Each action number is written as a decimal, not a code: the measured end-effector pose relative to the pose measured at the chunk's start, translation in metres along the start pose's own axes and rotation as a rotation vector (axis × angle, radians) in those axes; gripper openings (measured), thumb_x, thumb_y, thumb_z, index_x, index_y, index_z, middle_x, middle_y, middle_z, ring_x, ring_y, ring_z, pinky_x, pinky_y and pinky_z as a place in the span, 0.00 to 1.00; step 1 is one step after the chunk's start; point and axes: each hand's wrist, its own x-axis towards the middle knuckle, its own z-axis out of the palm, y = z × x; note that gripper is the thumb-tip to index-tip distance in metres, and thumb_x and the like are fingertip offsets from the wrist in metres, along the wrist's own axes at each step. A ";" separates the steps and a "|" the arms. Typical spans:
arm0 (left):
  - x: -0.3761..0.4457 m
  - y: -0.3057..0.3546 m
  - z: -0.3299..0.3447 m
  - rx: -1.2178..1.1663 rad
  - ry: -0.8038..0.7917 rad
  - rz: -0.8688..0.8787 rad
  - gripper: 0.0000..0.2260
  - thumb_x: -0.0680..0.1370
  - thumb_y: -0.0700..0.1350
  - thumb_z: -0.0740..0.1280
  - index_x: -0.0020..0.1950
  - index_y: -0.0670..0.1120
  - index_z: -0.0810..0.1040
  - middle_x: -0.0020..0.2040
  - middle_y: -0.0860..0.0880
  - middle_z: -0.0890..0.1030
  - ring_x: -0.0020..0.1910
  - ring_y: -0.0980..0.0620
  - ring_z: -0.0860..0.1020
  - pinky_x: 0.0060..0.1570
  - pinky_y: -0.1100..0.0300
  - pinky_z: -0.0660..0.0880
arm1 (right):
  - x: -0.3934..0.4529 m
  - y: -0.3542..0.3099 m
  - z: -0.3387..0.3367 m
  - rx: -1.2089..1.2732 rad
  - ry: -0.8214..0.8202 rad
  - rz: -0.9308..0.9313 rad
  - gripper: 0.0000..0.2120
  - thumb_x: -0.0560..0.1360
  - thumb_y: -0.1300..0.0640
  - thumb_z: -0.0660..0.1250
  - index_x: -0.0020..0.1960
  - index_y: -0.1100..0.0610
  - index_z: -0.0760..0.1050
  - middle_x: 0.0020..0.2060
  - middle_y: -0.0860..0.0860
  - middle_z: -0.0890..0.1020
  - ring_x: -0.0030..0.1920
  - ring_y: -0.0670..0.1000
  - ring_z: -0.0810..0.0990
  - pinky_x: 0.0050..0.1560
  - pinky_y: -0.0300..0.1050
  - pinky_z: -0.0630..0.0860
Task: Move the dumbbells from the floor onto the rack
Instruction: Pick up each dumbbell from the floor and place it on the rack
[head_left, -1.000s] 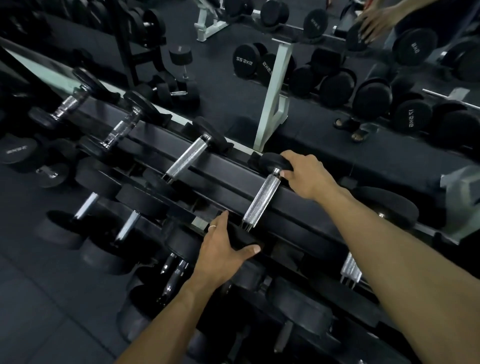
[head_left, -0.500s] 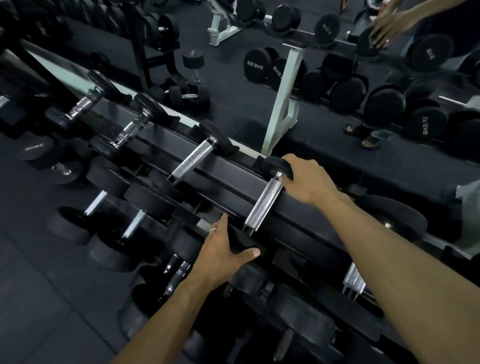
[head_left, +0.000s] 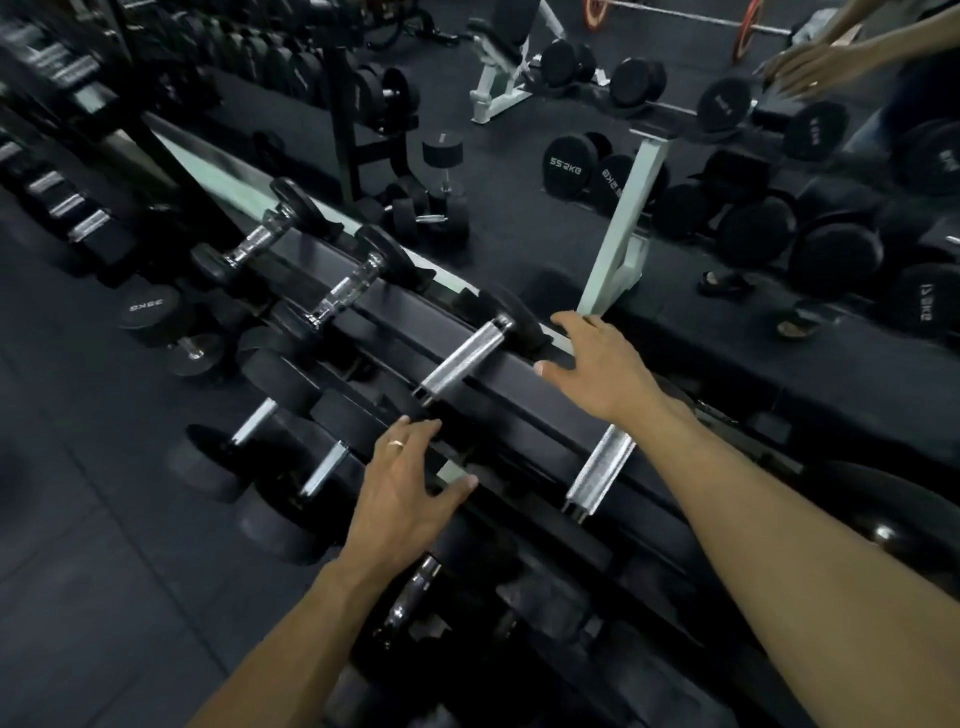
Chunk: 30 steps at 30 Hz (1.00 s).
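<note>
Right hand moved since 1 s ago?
Yes. The right hand let go of the dumbbell head and now hovers open, left of its handle over the rack.

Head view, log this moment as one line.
left hand: open, over black rack's front rail | right hand: open, beside chrome-handled black dumbbell | dumbbell: on rack

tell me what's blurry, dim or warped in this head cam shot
Head view: dim overall, black weights merging into the dark floor; the far-left rack is smeared by motion blur; the left hand and right hand look slightly soft; the chrome dumbbell handle catches bright highlights; wide-angle distortion bends the rack rail and stretches the forearms at the edges.
</note>
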 end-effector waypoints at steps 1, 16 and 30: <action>0.009 -0.009 -0.006 0.012 0.006 0.018 0.31 0.71 0.53 0.75 0.71 0.45 0.69 0.69 0.50 0.72 0.75 0.51 0.58 0.73 0.54 0.60 | 0.007 -0.006 0.003 0.012 -0.004 0.010 0.29 0.77 0.47 0.66 0.73 0.55 0.62 0.66 0.56 0.72 0.66 0.59 0.71 0.64 0.54 0.70; 0.102 -0.068 -0.032 -0.100 -0.351 -0.023 0.46 0.70 0.53 0.76 0.79 0.47 0.52 0.76 0.51 0.56 0.74 0.52 0.59 0.69 0.63 0.57 | 0.076 -0.034 0.036 0.141 0.049 0.220 0.21 0.80 0.54 0.62 0.73 0.49 0.65 0.54 0.57 0.80 0.50 0.58 0.80 0.54 0.56 0.78; 0.092 -0.060 -0.018 -0.155 -0.268 -0.148 0.46 0.69 0.52 0.78 0.79 0.47 0.54 0.75 0.51 0.59 0.73 0.53 0.61 0.64 0.66 0.58 | 0.100 -0.042 0.029 0.045 -0.014 0.110 0.14 0.80 0.57 0.62 0.66 0.54 0.73 0.47 0.55 0.80 0.47 0.55 0.76 0.49 0.49 0.75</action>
